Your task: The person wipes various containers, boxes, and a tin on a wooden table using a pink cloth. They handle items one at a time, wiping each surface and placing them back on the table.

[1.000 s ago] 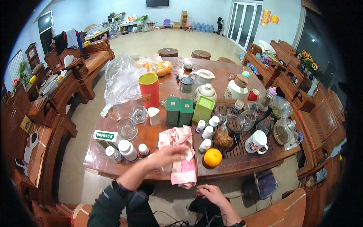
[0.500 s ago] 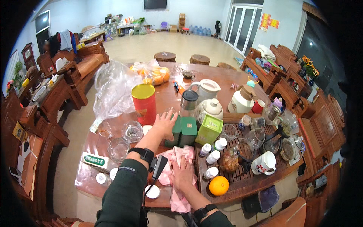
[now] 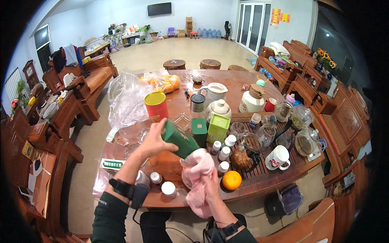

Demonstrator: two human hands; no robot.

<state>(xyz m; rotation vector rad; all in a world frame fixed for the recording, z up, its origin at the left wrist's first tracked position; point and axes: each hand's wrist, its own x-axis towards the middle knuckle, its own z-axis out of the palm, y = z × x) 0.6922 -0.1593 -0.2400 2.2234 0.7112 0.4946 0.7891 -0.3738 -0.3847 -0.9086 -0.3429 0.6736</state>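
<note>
My left hand (image 3: pixel 154 142) grips a dark green tin canister (image 3: pixel 180 139), lifted off the table and tilted with its lower end to the right. A pink cloth (image 3: pixel 197 174) is bunched in my right hand (image 3: pixel 211 188) and pressed over that end of the tin. Behind the cloth stand a second green tin (image 3: pixel 199 130) and a light green tin (image 3: pixel 219 128). A red canister with a gold lid (image 3: pixel 155 106) is just beyond my left hand. Several white bottles (image 3: pixel 224 153) and an orange (image 3: pixel 231 180) are right of the cloth.
A slatted tea tray (image 3: pixel 259 170) on the right carries a white mug (image 3: pixel 278 158), glass pots and a glass jug. A clear plastic bag (image 3: pixel 129 101) lies at the far left, beside bagged oranges (image 3: pixel 166 83). White-lidded jars (image 3: pixel 169 189) stand near the front edge.
My left hand has taken hold of the nearer green tin, lifted it toward me and tipped it. My right hand has gathered the pink cloth off the table and brought it against the tin.
</note>
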